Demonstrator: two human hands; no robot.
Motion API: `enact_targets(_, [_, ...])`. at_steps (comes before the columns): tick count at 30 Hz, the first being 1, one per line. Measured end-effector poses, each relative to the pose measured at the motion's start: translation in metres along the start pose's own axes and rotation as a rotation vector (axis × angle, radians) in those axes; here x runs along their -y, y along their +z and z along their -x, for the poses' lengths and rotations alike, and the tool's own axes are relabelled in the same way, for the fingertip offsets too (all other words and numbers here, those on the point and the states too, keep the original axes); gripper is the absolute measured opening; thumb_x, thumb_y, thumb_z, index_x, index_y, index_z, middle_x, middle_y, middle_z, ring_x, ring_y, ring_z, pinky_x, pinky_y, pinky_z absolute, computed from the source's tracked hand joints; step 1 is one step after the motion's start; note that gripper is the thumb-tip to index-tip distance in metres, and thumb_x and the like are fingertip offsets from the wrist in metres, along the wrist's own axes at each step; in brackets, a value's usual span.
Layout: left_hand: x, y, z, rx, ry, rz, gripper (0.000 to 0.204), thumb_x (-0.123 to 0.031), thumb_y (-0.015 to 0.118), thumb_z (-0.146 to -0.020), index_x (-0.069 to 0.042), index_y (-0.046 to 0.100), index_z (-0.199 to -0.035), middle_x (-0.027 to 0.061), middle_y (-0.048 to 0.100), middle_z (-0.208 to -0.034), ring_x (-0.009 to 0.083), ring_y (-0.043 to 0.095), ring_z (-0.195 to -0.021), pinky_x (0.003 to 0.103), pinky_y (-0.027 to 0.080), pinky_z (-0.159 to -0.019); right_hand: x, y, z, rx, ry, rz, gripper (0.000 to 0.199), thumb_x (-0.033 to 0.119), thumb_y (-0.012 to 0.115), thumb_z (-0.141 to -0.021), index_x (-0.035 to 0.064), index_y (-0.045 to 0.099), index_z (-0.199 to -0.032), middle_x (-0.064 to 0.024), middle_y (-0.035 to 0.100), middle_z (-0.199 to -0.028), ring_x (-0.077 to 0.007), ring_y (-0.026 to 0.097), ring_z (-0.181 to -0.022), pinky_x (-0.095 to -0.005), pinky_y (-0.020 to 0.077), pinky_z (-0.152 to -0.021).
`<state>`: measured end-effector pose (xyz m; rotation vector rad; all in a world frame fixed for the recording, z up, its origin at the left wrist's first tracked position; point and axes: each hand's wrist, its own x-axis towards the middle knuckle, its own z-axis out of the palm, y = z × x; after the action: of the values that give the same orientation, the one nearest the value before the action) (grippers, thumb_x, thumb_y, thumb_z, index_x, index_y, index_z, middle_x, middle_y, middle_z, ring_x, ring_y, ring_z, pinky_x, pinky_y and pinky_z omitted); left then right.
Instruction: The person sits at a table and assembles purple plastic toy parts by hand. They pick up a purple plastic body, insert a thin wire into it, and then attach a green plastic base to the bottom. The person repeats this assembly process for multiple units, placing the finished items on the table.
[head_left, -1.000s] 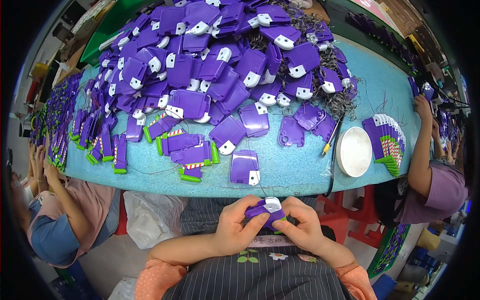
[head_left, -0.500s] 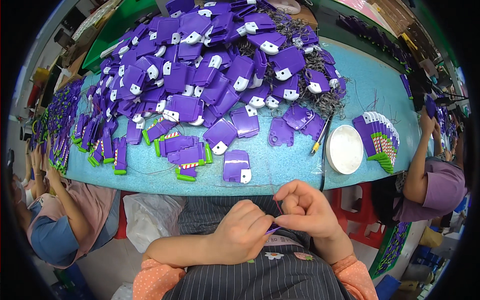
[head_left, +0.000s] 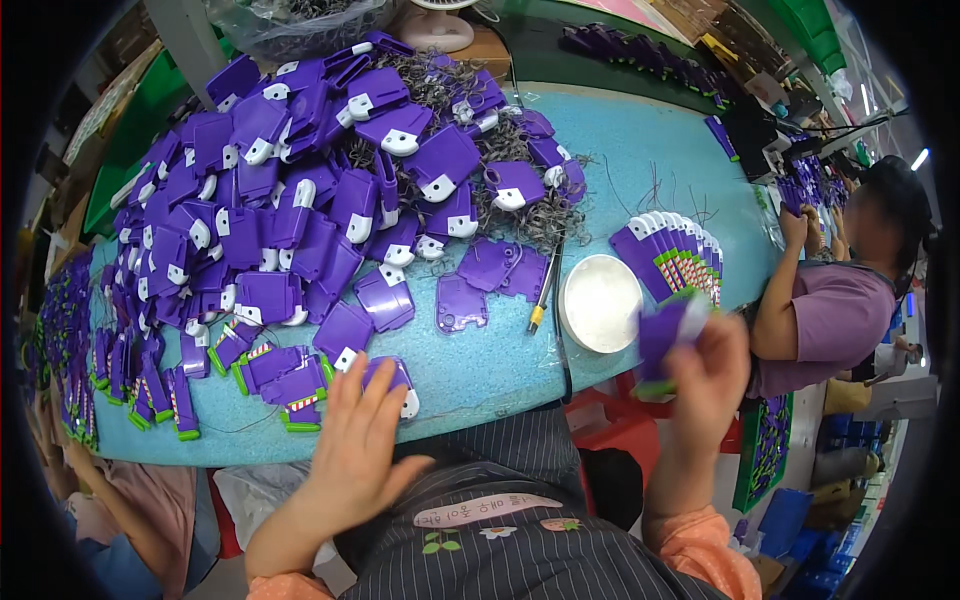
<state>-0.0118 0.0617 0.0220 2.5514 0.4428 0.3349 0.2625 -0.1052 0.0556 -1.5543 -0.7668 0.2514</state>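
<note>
My left hand [head_left: 358,440] lies with spread fingers on a purple plastic piece with a white tab [head_left: 400,382] at the near edge of the blue table [head_left: 620,160]. My right hand [head_left: 706,372] is raised to the right, past the table edge, and grips a purple piece with a green end [head_left: 663,338], blurred by motion. It is close to a fanned row of finished purple pieces with striped labels [head_left: 672,250]. A large heap of purple pieces with white tabs [head_left: 300,180] covers the far left of the table.
A white round lid [head_left: 600,302] and a yellow-tipped tool [head_left: 542,292] lie near the table's front. Green-ended pieces [head_left: 275,375] sit at the left front. A person in a purple top [head_left: 835,310] works at the right, another person at the lower left [head_left: 120,500].
Both hands were together at my lap on one purple piece. Now the right hand has swung up to the right with it, and the left hand has reached forward onto a piece on the table.
</note>
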Motion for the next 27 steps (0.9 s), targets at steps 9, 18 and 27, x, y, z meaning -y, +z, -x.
enact_targets(9, [0.026, 0.009, -0.009, -0.008, 0.222, -0.261, 0.047, -0.006, 0.072, -0.066, 0.003, 0.053, -0.109, 0.0204, 0.053, -0.119, 0.036, 0.049, -0.116, 0.051, 0.037, -0.099, -0.074, -0.007, -0.086, -0.036, -0.486, 1.103, 0.024, 0.009, 0.074, -0.069, 0.0017, 0.059, -0.086, -0.0126, 0.056, -0.083, -0.0301, 0.054, -0.083, -0.0381, 0.0417, -0.072])
enact_targets(18, [0.006, -0.005, -0.018, -0.197, -0.157, 0.456, 0.05, 0.002, 0.059, -0.08, 0.004, 0.04, -0.125, 0.0119, 0.063, -0.085, 0.0175, 0.061, -0.07, 0.03, 0.048, -0.065, 0.013, 0.092, 0.021, 0.712, -0.839, 0.499, 0.061, 0.02, 0.074, -0.069, 0.006, 0.053, -0.124, -0.0176, 0.052, -0.123, -0.0224, 0.058, -0.087, -0.0345, 0.0461, -0.069])
enact_targets(27, [-0.008, 0.025, 0.016, -0.001, -0.324, 1.678, 0.053, -0.016, 0.043, -0.096, 0.005, 0.02, -0.139, 0.0169, 0.051, -0.122, 0.0213, 0.052, -0.113, 0.034, 0.04, -0.096, 0.005, 0.116, 0.031, 0.731, -0.419, 0.423, 0.085, 0.042, 0.081, -0.059, -0.0097, 0.049, -0.119, -0.0165, 0.057, -0.093, -0.0261, 0.057, -0.072, -0.034, 0.0474, -0.061])
